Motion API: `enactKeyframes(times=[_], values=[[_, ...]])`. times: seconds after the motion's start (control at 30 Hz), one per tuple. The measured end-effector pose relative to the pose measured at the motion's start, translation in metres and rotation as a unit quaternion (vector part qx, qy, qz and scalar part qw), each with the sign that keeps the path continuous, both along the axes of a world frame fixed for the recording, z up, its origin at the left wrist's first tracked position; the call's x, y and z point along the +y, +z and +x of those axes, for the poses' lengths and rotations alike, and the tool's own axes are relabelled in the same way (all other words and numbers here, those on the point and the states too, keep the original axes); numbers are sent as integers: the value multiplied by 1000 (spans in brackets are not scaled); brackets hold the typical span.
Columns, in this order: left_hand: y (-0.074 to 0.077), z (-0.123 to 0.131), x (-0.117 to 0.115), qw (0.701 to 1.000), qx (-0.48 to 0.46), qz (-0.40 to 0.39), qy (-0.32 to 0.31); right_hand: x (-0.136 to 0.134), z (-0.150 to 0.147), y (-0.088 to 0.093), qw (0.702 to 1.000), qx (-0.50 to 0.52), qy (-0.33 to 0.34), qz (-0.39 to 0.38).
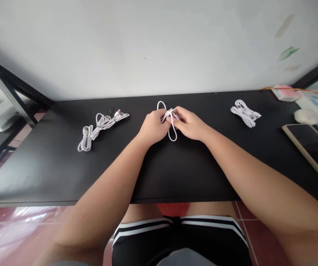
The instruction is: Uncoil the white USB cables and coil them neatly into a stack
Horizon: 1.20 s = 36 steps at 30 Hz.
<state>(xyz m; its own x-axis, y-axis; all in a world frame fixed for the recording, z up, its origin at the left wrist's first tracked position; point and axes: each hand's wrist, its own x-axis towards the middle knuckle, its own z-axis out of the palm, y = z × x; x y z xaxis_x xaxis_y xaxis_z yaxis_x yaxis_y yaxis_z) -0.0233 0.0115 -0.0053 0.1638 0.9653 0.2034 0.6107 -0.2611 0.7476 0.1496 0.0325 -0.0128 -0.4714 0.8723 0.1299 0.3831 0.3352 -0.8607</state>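
Over the middle of the black table point(192, 166), my left hand point(155, 126) and my right hand point(188, 123) come together on a white charging cable point(173, 135). Fingers of both hands are closed around its bundled middle. One loop of the cable sticks up behind the left fingers, and another hangs down between the hands. Part of the bundle is hidden by my fingers. To the left lie other coiled white cables point(109, 121), with a small looped one point(85, 139) at their near end. A further bundle of white cable point(246, 113) rests to the right.
At the right edge lie a phone point(314, 147) with a pale case, a white computer mouse point(305, 116) and a small pink-and-white box point(286, 93). A white wall point(148, 48) stands behind the table. Black metal frame bars point(17, 83) rise at the left.
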Motion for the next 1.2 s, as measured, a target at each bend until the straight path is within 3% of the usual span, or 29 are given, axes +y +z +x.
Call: enactKeyframes(times=[0.73, 1.2], values=[[-2, -1, 1, 1000, -16, 11, 2, 0, 0, 1, 1000, 11, 5, -17], [-7, -1, 3, 998, -53, 18, -13, 6, 0, -6, 999, 27, -20, 14]])
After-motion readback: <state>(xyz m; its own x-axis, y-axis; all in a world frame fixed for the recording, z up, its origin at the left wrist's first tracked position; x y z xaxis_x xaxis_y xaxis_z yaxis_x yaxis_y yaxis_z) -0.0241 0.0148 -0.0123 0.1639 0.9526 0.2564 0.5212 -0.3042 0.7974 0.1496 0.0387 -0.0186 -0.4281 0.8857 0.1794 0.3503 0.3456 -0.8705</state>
